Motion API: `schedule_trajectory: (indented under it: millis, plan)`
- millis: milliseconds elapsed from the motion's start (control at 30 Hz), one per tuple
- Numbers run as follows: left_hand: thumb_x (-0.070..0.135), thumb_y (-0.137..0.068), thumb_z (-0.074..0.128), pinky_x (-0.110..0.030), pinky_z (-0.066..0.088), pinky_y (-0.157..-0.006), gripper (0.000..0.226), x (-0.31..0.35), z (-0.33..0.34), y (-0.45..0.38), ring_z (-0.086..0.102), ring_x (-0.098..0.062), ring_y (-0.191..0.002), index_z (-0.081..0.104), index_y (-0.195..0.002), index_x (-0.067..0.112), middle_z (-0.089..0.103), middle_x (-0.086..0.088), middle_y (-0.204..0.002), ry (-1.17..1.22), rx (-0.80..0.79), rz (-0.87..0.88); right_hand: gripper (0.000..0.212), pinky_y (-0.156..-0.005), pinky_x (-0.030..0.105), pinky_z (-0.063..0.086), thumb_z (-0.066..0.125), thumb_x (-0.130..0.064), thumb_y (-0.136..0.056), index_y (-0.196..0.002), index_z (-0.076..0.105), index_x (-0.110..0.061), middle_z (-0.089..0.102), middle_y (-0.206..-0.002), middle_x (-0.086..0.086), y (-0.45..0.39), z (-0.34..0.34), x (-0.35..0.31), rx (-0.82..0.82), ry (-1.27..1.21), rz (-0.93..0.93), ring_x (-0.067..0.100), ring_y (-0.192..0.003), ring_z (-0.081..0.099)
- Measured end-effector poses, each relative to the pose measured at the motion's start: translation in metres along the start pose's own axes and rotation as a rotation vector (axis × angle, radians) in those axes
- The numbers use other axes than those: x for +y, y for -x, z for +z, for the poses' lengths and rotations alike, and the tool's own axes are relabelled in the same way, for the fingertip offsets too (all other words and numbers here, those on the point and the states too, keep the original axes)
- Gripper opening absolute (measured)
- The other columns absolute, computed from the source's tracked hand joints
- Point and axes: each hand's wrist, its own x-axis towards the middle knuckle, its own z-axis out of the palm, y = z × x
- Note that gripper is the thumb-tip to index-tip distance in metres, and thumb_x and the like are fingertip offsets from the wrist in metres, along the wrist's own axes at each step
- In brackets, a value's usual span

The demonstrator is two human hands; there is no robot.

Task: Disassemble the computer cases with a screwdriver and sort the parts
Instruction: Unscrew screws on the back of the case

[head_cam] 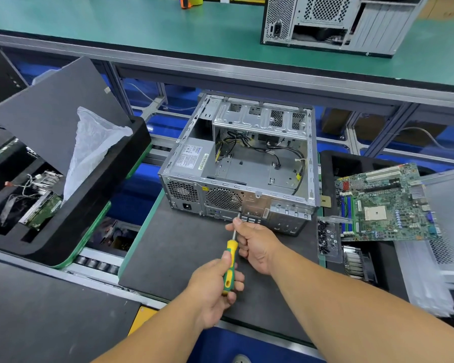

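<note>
An open silver computer case (247, 163) lies on its side on a dark mat (184, 258), rear panel facing me, with a power supply (192, 157) and loose cables inside. My left hand (215, 286) grips the yellow-green handle of a screwdriver (230, 260). The tip touches the rear panel just below the fan grille. My right hand (257, 244) pinches the metal shaft near the tip. A removed green motherboard (385, 205) rests on the black tray to the right.
A clear box of black screws (328, 237) sits beside the motherboard. A black foam tray (71, 205) on the left holds a hard drive, wires, a plastic bag and a dark panel. Another case (333, 19) stands on the green shelf behind. Conveyor rollers run underneath.
</note>
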Motion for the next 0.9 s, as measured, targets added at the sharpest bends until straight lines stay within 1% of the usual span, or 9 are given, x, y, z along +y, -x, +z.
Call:
schedule_trajectory:
  millis: [67, 133, 300, 367, 433, 567, 633, 767, 900]
  plan:
    - [0.046, -0.100, 0.062, -0.023, 0.039, -0.041, 0.042, -0.001, 0.001, 0.001, 0.056, -0.016, -0.055, 0.064, -0.111, 0.005, 0.066, -0.011, -0.076, 0.129, -0.078, -0.079, 0.032, -0.050, 0.026, 0.021, 0.066, -0.038, -0.098, -0.093, 0.077, -0.008, 0.026, -0.059, 0.000, 0.000, -0.001, 0.000, -0.001, -0.008, -0.003, 0.012, -0.053, 0.022]
    - [0.045, -0.102, 0.060, -0.024, 0.038, -0.041, 0.042, -0.003, 0.003, -0.002, 0.052, -0.015, -0.055, 0.064, -0.110, 0.005, 0.064, -0.010, -0.074, 0.104, -0.064, -0.049, 0.033, -0.050, 0.026, 0.021, 0.066, -0.039, -0.098, -0.092, 0.078, -0.009, 0.026, -0.059, 0.000, 0.000, -0.001, 0.001, 0.003, -0.005, -0.002, 0.012, -0.053, 0.022]
    - [0.044, -0.090, 0.076, -0.030, 0.044, -0.050, 0.035, -0.005, -0.006, -0.010, 0.061, -0.019, -0.057, 0.057, -0.092, 0.015, 0.066, -0.005, -0.073, -0.622, 0.362, 0.418, 0.032, -0.049, 0.026, 0.021, 0.064, -0.038, -0.100, -0.089, 0.079, -0.013, 0.022, -0.060, 0.000, 0.001, 0.001, 0.001, 0.022, 0.007, 0.005, 0.011, -0.052, 0.020]
    - [0.046, -0.090, 0.075, -0.032, 0.048, -0.053, 0.037, -0.006, -0.011, -0.013, 0.066, -0.024, -0.063, 0.056, -0.086, 0.016, 0.068, -0.008, -0.073, -0.704, 0.442, 0.514, 0.032, -0.049, 0.026, 0.020, 0.063, -0.038, -0.101, -0.089, 0.079, -0.013, 0.021, -0.061, 0.001, 0.001, 0.001, 0.001, 0.017, -0.011, 0.003, 0.012, -0.053, 0.018]
    - [0.046, -0.096, 0.067, -0.029, 0.046, -0.048, 0.038, -0.006, -0.008, -0.012, 0.061, -0.021, -0.053, 0.056, -0.084, 0.011, 0.067, -0.007, -0.067, -0.575, 0.363, 0.480, 0.032, -0.050, 0.026, 0.020, 0.063, -0.037, -0.101, -0.091, 0.078, -0.011, 0.020, -0.061, 0.001, 0.001, 0.000, 0.001, 0.014, -0.013, -0.001, 0.012, -0.053, 0.018]
    - [0.053, -0.103, 0.055, -0.022, 0.031, -0.039, 0.049, 0.000, -0.004, -0.002, 0.046, -0.014, -0.050, 0.067, -0.089, 0.008, 0.058, -0.007, -0.067, 0.056, -0.070, -0.057, 0.031, -0.049, 0.026, 0.021, 0.064, -0.038, -0.100, -0.095, 0.077, -0.010, 0.022, -0.059, -0.001, 0.002, 0.000, 0.001, 0.019, 0.003, -0.009, 0.011, -0.051, 0.020]
    - [0.056, -0.100, 0.056, -0.020, 0.024, -0.037, 0.050, 0.003, -0.005, 0.000, 0.041, -0.012, -0.050, 0.067, -0.090, 0.008, 0.055, -0.006, -0.068, 0.132, -0.159, -0.140, 0.031, -0.049, 0.026, 0.022, 0.064, -0.038, -0.100, -0.095, 0.077, -0.010, 0.023, -0.058, -0.001, 0.003, -0.001, 0.001, 0.024, -0.002, -0.012, 0.011, -0.051, 0.021]
    - [0.043, -0.093, 0.074, -0.022, 0.027, -0.039, 0.039, 0.000, 0.000, -0.002, 0.041, -0.011, -0.050, 0.059, -0.104, 0.009, 0.052, -0.004, -0.070, -0.123, 0.022, 0.112, 0.031, -0.048, 0.025, 0.022, 0.064, -0.037, -0.100, -0.093, 0.077, -0.010, 0.023, -0.056, -0.002, 0.004, 0.000, 0.000, 0.025, 0.002, -0.006, 0.010, -0.049, 0.022]
    - [0.030, -0.093, 0.077, -0.024, 0.039, -0.041, 0.030, -0.003, 0.001, -0.009, 0.051, -0.010, -0.047, 0.057, -0.096, 0.008, 0.062, -0.004, -0.066, -0.254, 0.225, 0.264, 0.031, -0.049, 0.026, 0.020, 0.064, -0.037, -0.101, -0.089, 0.078, -0.013, 0.021, -0.059, 0.000, 0.004, 0.002, 0.001, 0.030, 0.002, -0.013, 0.012, -0.051, 0.018]
